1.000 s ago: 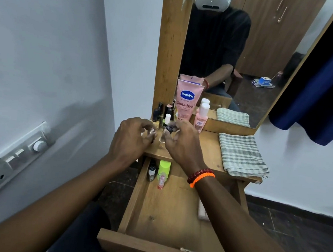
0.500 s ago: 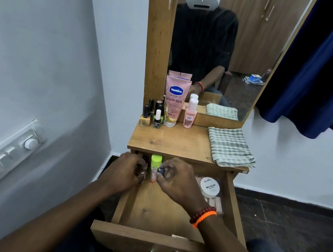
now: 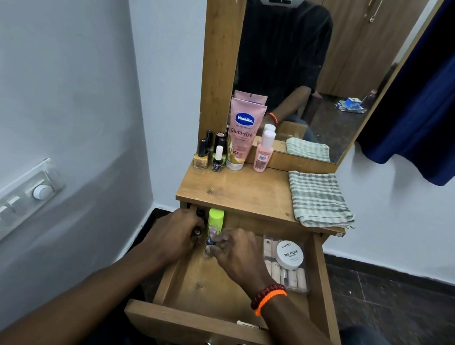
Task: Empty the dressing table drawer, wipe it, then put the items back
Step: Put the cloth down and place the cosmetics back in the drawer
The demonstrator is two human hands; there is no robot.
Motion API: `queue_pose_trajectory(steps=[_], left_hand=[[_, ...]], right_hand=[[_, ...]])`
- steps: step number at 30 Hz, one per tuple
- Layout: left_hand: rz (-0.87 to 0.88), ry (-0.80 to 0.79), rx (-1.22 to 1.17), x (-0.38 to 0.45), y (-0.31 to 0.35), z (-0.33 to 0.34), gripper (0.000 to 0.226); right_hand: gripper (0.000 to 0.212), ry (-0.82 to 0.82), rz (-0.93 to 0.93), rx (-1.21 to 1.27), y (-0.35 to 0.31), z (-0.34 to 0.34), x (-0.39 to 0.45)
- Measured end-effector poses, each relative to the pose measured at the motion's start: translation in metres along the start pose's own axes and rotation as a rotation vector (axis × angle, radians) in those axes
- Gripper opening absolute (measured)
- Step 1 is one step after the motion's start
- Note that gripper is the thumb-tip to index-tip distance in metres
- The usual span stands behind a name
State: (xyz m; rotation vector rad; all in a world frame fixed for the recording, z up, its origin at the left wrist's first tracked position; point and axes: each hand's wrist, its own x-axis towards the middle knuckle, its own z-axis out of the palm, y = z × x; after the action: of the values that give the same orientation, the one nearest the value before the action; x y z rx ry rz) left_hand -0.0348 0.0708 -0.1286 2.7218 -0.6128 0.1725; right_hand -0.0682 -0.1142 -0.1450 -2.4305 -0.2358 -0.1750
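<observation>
Both hands in the open drawer (image 3: 321,287), left hand (image 3: 171,235) and right hand (image 3: 236,252) each pinching a small bottle.

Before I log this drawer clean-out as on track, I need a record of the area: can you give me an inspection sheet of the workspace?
Surface: wooden table top, bare in the middle; items stand along its back edge.
Job's things: drawer pulled open; green-capped bottle, nail polish jar and clear nail box inside. Checked cloth folded on the top.
Clutter: Vaseline tube, pink bottle, nail polish bottles by the mirror.
Grippers: left hand and right hand each grip a small bottle, hard to make out, at the drawer's back left.
Cables: nothing seen.
Surroundings: switch panel on the left wall; blue curtain on the right.
</observation>
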Motion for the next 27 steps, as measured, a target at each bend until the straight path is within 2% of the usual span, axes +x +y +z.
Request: queue_pose_trajectory(steps=[13,18,22,27], left_hand=[[0.050,0.007,-0.007,0.003,-0.006,0.003,0.005],[0.056,0.052,-0.038,-0.001,-0.004,-0.006,0.008],[0.065,0.180,-0.131,0.006,-0.001,-0.033,0.014],[-0.005,0.423,-0.186,0.048,-0.005,-0.064,0.021]], right_hand=[[0.026,-0.022,0.060,0.059,-0.002,-0.001,-0.005],[0.016,0.022,0.032,0.100,-0.002,-0.007,-0.005],[0.021,0.104,0.008,0.115,-0.007,-0.020,0.008],[0.013,0.237,-0.076,0.094,-0.033,-0.044,0.058]])
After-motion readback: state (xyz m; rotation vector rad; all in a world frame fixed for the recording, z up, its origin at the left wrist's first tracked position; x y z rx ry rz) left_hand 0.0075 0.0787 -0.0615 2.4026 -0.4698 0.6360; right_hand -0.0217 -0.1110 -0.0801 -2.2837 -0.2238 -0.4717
